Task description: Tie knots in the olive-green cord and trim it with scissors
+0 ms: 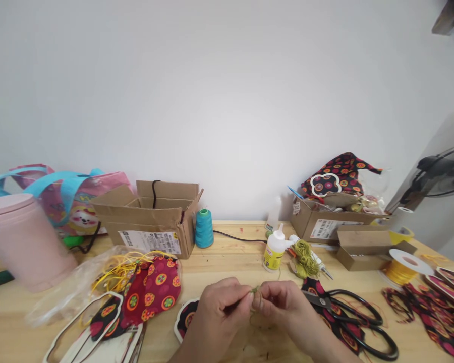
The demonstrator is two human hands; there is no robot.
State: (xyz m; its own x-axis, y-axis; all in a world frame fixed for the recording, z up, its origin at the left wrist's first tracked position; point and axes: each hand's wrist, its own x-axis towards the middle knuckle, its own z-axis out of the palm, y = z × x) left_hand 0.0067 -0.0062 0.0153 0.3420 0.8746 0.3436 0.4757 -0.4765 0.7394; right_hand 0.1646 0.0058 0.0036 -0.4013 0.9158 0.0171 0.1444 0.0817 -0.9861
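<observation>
My left hand (223, 307) and my right hand (283, 307) meet at the front middle of the table, fingertips pinched close together. Between them is a thin green cord (256, 291), with a loop of it hanging below the fingers. Fingers hide most of the cord, so I cannot tell whether it is knotted. Partly behind my left forearm lies a white-edged patterned fabric piece (184, 317). Beside my right hand, black-handled scissors (357, 315) rest on dark floral fabric (315, 287). A hank of the same green cord (305, 258) lies farther back.
Behind my hands stand a glue bottle (274, 252) and a blue thread cone (204, 229). Cardboard boxes (151, 222) line the wall. At left are a pink bin (26, 247) and floral fabric (157, 282); a yellow cord spool (403, 267) sits at right.
</observation>
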